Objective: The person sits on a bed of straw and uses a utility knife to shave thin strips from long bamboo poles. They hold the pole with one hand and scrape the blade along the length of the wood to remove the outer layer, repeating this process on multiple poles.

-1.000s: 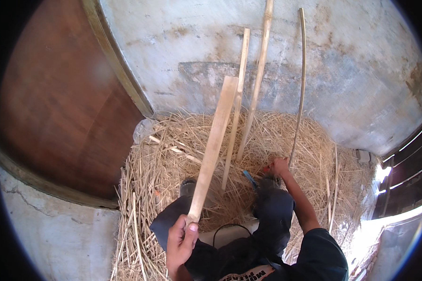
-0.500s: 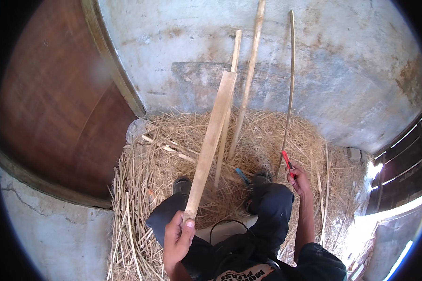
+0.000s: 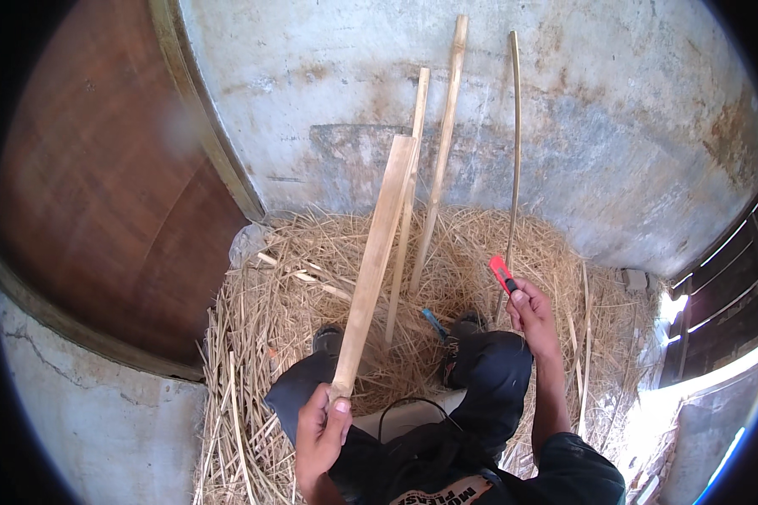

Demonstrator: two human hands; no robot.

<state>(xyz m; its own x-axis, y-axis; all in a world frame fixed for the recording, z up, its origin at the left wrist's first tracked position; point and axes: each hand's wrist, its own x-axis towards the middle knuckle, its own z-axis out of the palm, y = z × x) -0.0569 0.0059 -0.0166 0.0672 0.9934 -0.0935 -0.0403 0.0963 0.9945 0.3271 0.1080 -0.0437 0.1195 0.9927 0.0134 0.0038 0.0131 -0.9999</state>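
Note:
A flat, pale bamboo slat (image 3: 374,268) slants up and away from my left hand (image 3: 322,427), which is closed around its lower end. My right hand (image 3: 532,313) is off to the right, apart from the slat, with its fingers wrapped round a red and black utility knife (image 3: 503,273). The knife points up and to the left; whether its blade is out I cannot tell. Behind the slat, a narrower bamboo strip (image 3: 403,219) and a longer bamboo pole (image 3: 440,160) lean on the wall. A thin dark rod (image 3: 515,126) leans farther right.
Straw-like bamboo shavings (image 3: 472,244) cover the floor around my feet. A blue object (image 3: 434,323) lies between my shoes. The stained wall (image 3: 312,84) rises ahead, a brown wooden panel (image 3: 101,168) is at the left, and dark slats (image 3: 720,278) are at the right.
My right hand has lifted slightly, and the utility knife has turned so its red side shows more, tilting leftward. My left hand still holds the slat, almost unmoved.

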